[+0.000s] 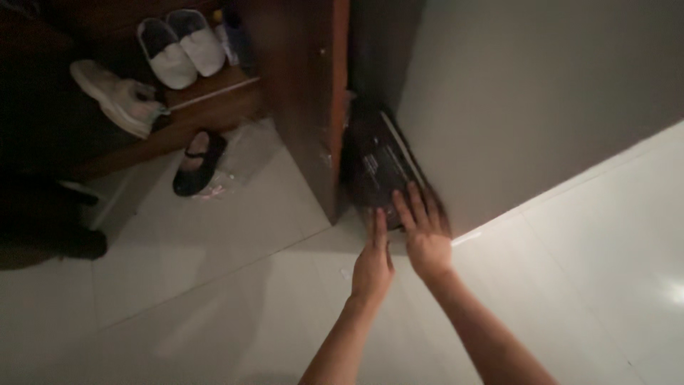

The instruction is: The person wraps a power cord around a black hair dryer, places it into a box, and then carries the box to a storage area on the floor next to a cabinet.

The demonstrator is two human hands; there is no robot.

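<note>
Standing on edge between the wooden cabinet (306, 93) and the grey wall (534, 93), a flat black device (374, 167), possibly a scale, rests on the tiled floor (214, 285). Right hand (426, 232) lies flat, fingers spread, on its lower edge; left hand (372, 265) touches it, fingers together.

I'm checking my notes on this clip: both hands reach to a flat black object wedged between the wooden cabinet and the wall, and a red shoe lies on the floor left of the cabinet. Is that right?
Not quite. In the head view the shoe on the floor is black, not red. The rest holds: the left hand and right hand both reach to the flat black object between the wooden cabinet and the wall.
</note>
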